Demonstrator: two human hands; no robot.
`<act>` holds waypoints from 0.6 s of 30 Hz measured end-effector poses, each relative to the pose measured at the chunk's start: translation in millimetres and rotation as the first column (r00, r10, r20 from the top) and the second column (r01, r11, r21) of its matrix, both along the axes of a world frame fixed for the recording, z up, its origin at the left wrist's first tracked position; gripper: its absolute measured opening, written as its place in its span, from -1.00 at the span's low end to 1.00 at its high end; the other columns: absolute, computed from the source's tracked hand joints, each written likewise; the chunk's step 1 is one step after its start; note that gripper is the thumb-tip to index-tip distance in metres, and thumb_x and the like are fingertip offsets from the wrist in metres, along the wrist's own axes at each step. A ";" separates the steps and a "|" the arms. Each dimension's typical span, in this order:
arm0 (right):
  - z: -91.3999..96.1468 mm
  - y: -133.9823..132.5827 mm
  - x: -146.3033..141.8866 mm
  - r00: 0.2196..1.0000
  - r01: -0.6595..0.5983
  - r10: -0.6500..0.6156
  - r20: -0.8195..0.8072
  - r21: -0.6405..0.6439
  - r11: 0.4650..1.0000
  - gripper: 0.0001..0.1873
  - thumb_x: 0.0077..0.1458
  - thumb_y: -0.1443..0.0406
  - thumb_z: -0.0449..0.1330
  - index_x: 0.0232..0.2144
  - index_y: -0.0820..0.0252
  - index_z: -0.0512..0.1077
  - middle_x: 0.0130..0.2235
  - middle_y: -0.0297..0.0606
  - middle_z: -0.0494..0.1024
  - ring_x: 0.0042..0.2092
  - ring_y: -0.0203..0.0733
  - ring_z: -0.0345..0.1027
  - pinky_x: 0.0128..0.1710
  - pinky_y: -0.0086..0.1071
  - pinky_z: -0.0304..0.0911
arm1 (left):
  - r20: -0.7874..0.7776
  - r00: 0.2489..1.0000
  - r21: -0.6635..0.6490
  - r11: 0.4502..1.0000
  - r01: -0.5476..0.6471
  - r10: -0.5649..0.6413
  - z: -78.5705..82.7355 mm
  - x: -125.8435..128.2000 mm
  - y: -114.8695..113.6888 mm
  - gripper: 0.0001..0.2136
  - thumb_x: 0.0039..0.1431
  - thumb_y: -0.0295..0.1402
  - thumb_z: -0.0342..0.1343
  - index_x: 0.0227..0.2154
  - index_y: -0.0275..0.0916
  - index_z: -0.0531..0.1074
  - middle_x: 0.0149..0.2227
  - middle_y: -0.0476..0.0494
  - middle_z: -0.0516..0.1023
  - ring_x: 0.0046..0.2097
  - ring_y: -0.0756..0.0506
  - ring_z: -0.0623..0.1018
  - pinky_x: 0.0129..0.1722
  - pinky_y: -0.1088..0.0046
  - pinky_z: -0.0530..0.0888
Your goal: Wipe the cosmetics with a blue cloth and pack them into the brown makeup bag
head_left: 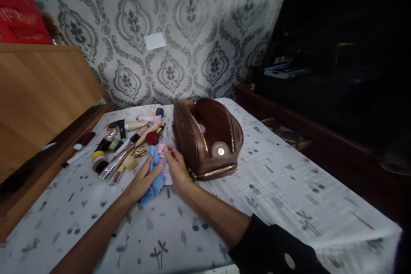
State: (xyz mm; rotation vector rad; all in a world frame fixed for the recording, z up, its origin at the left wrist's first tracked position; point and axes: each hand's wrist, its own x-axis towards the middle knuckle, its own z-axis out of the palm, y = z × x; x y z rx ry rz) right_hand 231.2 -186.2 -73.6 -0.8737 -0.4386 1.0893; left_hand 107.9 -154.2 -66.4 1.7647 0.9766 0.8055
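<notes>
My left hand [143, 180] is closed on a light blue cloth [156, 185], pressing it against a small pink and white printed item [162, 156]. My right hand [176, 169] grips that item from the other side; its exact kind is unclear, since fingers and cloth cover much of it. Just right of my right hand stands a brown cosmetic bag [186, 137], unzipped and gaping, with a pale round thing [201, 128] inside. Left of the cloth lies a pile of makeup, with a red round compact [152, 138], a yellow-lidded jar [98, 156] and several brushes [117, 165].
A white patterned cloth [257, 222] covers the table. At left is a wooden cabinet [41, 94] with a red box [22, 13] on top. A dark screen [337, 51] stands on a dark red unit [321, 158] at right. Patterned wallpaper [192, 21] lies behind.
</notes>
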 end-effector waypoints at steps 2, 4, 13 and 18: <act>-1.7 2.8 1.8 1.000 0.028 -0.028 0.014 -0.010 1.000 -0.45 -0.21 -0.07 0.37 -0.24 0.15 0.49 -0.30 -0.32 0.50 -0.24 -0.19 0.36 -0.25 -0.38 0.29 | 0.049 0.992 -0.016 0.993 0.115 -0.114 6.9 3.7 -3.9 -0.46 0.11 -0.14 0.24 0.15 -0.18 0.38 0.15 -0.19 0.49 0.26 -0.23 0.37 0.26 0.29 0.30; -3.1 5.1 3.3 1.000 0.030 -0.030 0.007 -0.023 0.999 -0.42 -0.22 -0.08 0.37 -0.22 0.14 0.47 -0.28 -0.32 0.48 -0.24 -0.20 0.35 -0.28 -0.39 0.29 | 0.103 0.980 -0.071 0.981 0.179 -0.171 10.6 5.3 -5.3 -0.44 0.06 -0.20 0.29 0.14 -0.20 0.37 0.07 -0.17 0.54 0.13 -0.21 0.49 0.12 0.34 0.43; 6.1 1.8 5.5 0.997 -0.071 0.072 -0.010 0.084 0.994 -0.46 -0.21 -0.03 0.42 -0.24 0.11 0.41 -0.41 -0.40 0.46 -0.39 -0.27 0.30 -0.40 -0.41 0.22 | 0.246 0.969 -0.401 0.909 0.112 -0.011 4.0 -3.5 8.4 -0.65 -0.20 -0.17 0.43 -0.46 -0.31 0.47 -0.60 -0.01 0.49 -0.61 0.02 0.43 -0.58 0.54 0.38; 7.5 3.4 5.5 0.995 -0.098 0.098 0.008 0.116 0.988 -0.49 -0.22 0.03 0.43 -0.24 0.13 0.47 -0.33 -0.36 0.51 -0.33 -0.30 0.31 -0.33 -0.43 0.20 | 0.273 0.956 -0.371 0.929 0.003 0.106 4.9 -9.0 15.8 -0.65 -0.13 -0.10 0.41 -0.52 -0.31 0.49 -0.65 0.04 0.44 -0.65 0.09 0.34 -0.65 0.60 0.26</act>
